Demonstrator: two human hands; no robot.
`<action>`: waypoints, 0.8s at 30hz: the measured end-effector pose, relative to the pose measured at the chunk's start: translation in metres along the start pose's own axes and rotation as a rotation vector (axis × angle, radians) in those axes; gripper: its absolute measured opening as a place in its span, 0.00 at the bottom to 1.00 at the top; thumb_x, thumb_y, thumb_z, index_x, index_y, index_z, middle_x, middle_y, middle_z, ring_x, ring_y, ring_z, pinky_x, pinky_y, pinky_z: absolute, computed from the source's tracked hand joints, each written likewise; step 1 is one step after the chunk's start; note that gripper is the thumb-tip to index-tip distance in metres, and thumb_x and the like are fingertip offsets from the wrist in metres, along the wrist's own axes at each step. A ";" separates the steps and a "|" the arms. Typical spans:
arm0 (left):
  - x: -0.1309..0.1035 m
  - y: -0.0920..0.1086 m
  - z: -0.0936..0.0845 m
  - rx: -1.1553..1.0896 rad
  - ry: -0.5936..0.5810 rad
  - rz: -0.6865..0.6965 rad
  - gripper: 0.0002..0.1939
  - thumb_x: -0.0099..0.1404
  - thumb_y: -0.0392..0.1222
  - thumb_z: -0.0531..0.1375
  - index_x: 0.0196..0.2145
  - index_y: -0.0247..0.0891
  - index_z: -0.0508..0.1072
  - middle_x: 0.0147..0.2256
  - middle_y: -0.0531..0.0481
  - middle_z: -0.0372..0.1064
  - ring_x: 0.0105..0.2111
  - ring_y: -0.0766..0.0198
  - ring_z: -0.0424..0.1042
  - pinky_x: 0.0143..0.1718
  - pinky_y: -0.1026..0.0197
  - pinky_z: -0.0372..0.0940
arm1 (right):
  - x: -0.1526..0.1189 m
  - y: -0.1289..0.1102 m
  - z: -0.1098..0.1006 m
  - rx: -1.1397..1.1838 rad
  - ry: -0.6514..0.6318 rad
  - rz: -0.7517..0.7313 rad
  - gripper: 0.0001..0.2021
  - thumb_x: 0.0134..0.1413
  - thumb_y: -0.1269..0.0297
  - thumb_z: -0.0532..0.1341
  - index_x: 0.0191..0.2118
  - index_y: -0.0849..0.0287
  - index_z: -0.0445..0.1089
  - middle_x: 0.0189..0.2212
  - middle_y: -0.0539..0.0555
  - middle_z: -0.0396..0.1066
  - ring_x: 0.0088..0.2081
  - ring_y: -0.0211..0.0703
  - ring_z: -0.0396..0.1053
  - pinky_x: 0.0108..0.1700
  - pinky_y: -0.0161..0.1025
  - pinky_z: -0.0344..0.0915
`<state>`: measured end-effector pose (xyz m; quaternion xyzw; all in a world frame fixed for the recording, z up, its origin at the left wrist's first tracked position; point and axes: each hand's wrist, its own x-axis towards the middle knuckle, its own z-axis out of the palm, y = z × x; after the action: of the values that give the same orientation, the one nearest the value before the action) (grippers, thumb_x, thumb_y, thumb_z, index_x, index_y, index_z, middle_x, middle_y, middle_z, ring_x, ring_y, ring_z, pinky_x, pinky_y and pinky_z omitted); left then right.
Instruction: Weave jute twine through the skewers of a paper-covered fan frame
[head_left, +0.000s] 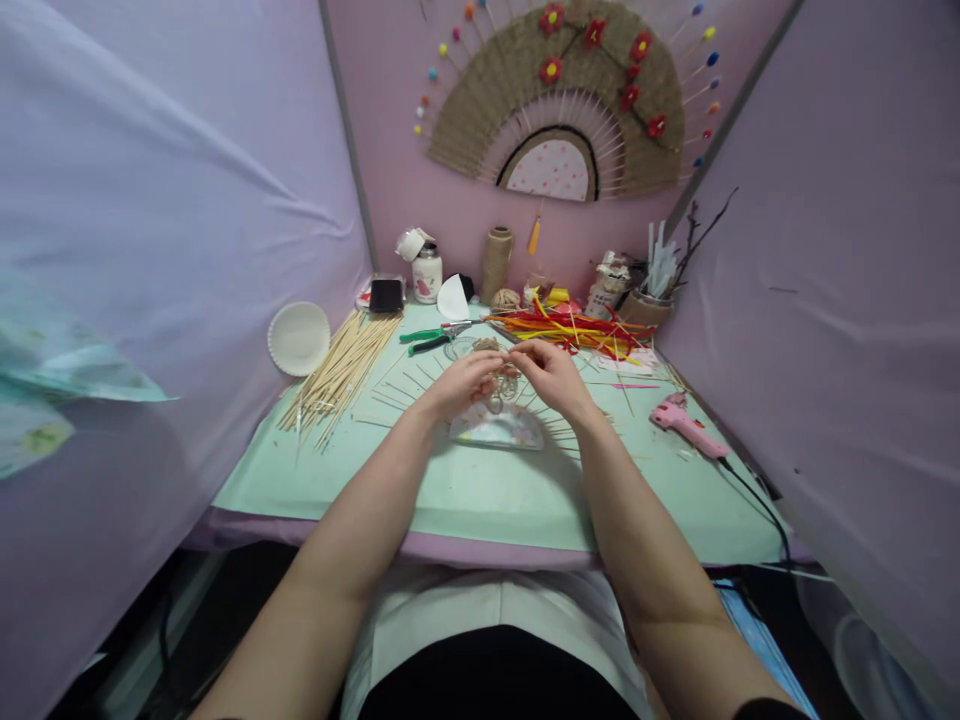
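Note:
My left hand (pixel 474 377) and my right hand (pixel 550 373) meet over the middle of the table, fingertips nearly touching. Both are closed in a pinch on a thin looped strand (pixel 496 402); cord or wire, I cannot tell which. Just below them lies a pale flower-patterned half-disc (pixel 496 428), its straight edge toward me. Thin sticks (pixel 405 390) fan out from it to the left and right. The far middle of this fan is hidden behind my hands.
Bamboo skewers (pixel 345 365) and a white paper plate (pixel 299 338) are at left. Green-handled pliers (pixel 424 338) and red, orange and yellow pipe cleaners (pixel 577 328) lie behind my hands. A pink glue gun (pixel 690 428) rests at right. A finished fan (pixel 480 125) hangs on the wall.

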<state>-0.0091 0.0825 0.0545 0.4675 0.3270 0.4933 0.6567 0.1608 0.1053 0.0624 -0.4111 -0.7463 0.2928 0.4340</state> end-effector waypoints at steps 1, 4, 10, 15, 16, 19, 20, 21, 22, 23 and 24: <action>0.000 -0.002 0.001 0.080 0.040 0.052 0.10 0.56 0.37 0.65 0.38 0.35 0.75 0.33 0.48 0.72 0.19 0.75 0.57 0.19 0.69 0.50 | -0.002 0.001 0.000 -0.005 0.041 0.005 0.13 0.54 0.54 0.60 0.36 0.60 0.71 0.21 0.46 0.61 0.25 0.37 0.57 0.30 0.35 0.56; 0.001 -0.008 0.003 0.278 0.157 0.184 0.11 0.52 0.33 0.67 0.34 0.36 0.73 0.34 0.52 0.69 0.24 0.73 0.63 0.24 0.69 0.56 | -0.006 0.004 0.002 -0.031 0.154 -0.028 0.10 0.53 0.57 0.60 0.34 0.58 0.71 0.23 0.48 0.63 0.26 0.38 0.58 0.31 0.36 0.58; 0.004 -0.013 0.006 0.266 0.341 0.296 0.24 0.46 0.31 0.71 0.38 0.39 0.65 0.36 0.55 0.63 0.21 0.77 0.60 0.24 0.69 0.54 | -0.015 0.005 0.012 -0.001 0.274 -0.083 0.10 0.56 0.57 0.59 0.38 0.57 0.70 0.27 0.50 0.63 0.29 0.39 0.61 0.32 0.36 0.59; 0.008 -0.015 0.001 0.346 0.321 0.312 0.27 0.48 0.31 0.70 0.42 0.41 0.61 0.37 0.56 0.60 0.20 0.79 0.58 0.23 0.70 0.54 | -0.019 0.006 0.017 0.029 0.244 -0.062 0.09 0.53 0.57 0.62 0.34 0.57 0.69 0.21 0.45 0.55 0.24 0.36 0.54 0.28 0.35 0.54; 0.009 -0.016 0.000 0.362 0.304 0.318 0.27 0.49 0.32 0.70 0.42 0.41 0.60 0.36 0.56 0.60 0.19 0.79 0.57 0.22 0.70 0.53 | -0.019 0.006 0.017 0.023 0.224 -0.053 0.10 0.52 0.56 0.63 0.33 0.58 0.70 0.20 0.44 0.53 0.23 0.36 0.52 0.28 0.35 0.53; 0.010 -0.019 -0.001 0.393 0.230 0.343 0.25 0.53 0.34 0.68 0.43 0.41 0.60 0.35 0.56 0.59 0.19 0.80 0.56 0.21 0.70 0.51 | -0.018 0.008 0.019 0.046 0.187 -0.015 0.10 0.50 0.56 0.64 0.33 0.58 0.72 0.17 0.43 0.48 0.22 0.34 0.49 0.27 0.35 0.49; 0.010 -0.020 -0.001 0.397 0.208 0.349 0.25 0.53 0.35 0.68 0.44 0.41 0.59 0.35 0.56 0.59 0.19 0.80 0.56 0.20 0.70 0.51 | -0.017 0.009 0.020 0.078 0.192 -0.001 0.10 0.50 0.56 0.64 0.31 0.58 0.73 0.17 0.43 0.49 0.22 0.34 0.48 0.26 0.35 0.49; 0.010 -0.021 -0.001 0.399 0.194 0.354 0.25 0.53 0.35 0.68 0.44 0.41 0.59 0.36 0.56 0.59 0.19 0.80 0.56 0.20 0.70 0.51 | -0.016 0.010 0.021 0.119 0.203 0.017 0.10 0.49 0.56 0.64 0.30 0.58 0.73 0.17 0.43 0.50 0.21 0.34 0.48 0.26 0.35 0.48; 0.010 -0.022 -0.001 0.400 0.190 0.360 0.25 0.53 0.35 0.68 0.44 0.41 0.59 0.36 0.56 0.59 0.19 0.80 0.56 0.20 0.70 0.52 | -0.016 0.012 0.023 0.168 0.219 0.040 0.10 0.49 0.56 0.64 0.28 0.58 0.72 0.17 0.44 0.53 0.22 0.34 0.49 0.25 0.35 0.48; 0.010 -0.024 0.000 0.401 0.196 0.368 0.26 0.52 0.34 0.68 0.44 0.41 0.59 0.37 0.55 0.59 0.19 0.80 0.56 0.21 0.70 0.52 | -0.015 0.014 0.024 0.225 0.239 0.066 0.10 0.48 0.56 0.64 0.28 0.58 0.72 0.18 0.45 0.56 0.22 0.34 0.50 0.25 0.35 0.49; 0.010 -0.025 0.000 0.405 0.208 0.378 0.26 0.52 0.34 0.68 0.44 0.41 0.59 0.38 0.55 0.59 0.19 0.80 0.57 0.21 0.69 0.53 | -0.014 0.016 0.026 0.285 0.260 0.096 0.10 0.48 0.56 0.64 0.28 0.58 0.72 0.19 0.46 0.59 0.22 0.34 0.52 0.25 0.35 0.50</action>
<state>0.0023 0.0904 0.0317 0.5884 0.3914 0.5771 0.4093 0.1475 0.0992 0.0321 -0.4149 -0.6146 0.3604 0.5659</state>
